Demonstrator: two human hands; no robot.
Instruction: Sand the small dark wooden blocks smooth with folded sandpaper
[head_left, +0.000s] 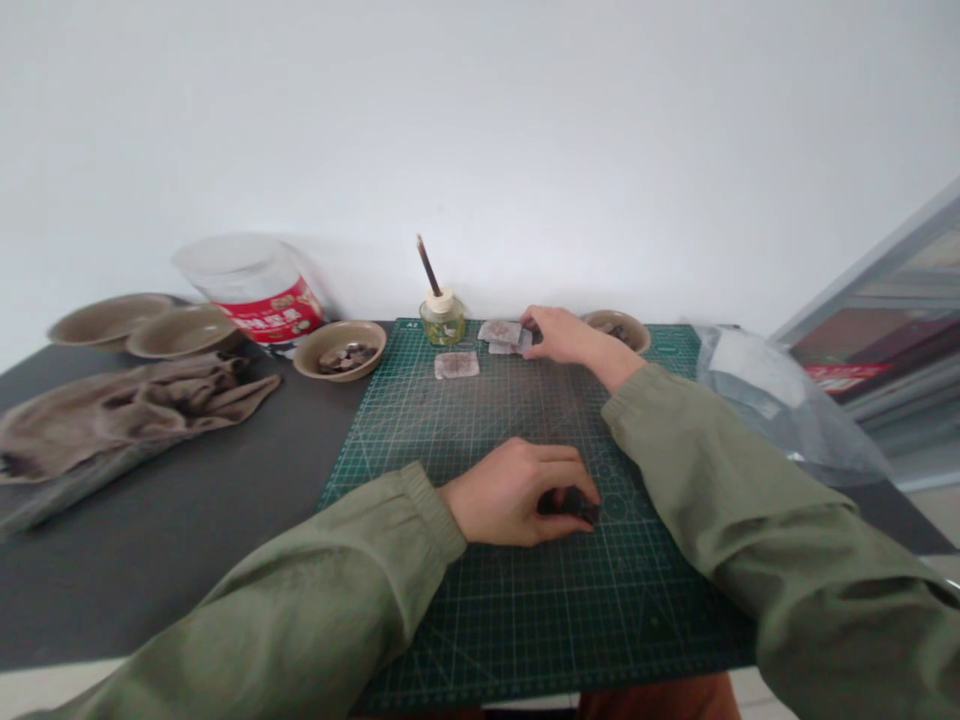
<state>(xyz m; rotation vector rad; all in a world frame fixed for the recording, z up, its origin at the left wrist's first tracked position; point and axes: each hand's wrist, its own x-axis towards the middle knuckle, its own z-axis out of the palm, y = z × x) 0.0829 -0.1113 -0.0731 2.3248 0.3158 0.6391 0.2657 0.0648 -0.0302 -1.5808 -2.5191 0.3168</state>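
Note:
Low over the green cutting mat [495,610], my left hand [517,495] is closed on a small dark piece [576,504], held between thumb and fingers. The piece is mostly covered by the hand, and its kind is unclear. Toward the back of the mat, my right hand [562,335] grips the right edge of small stained whitish pads [504,334], which lie overlapping. Another stained pad [457,365] lies flat just left of them. Behind it stands a small glass bottle [442,318] with a brush-like dark stick [429,266] in its neck.
A bowl of small dark pieces [341,352] is left of the mat; another bowl [637,335] sits behind my right forearm. Farther left are two bowls [112,318], a red-labelled tub [259,290] and a crumpled brown cloth [142,410]. A clear plastic bag [787,410] lies right.

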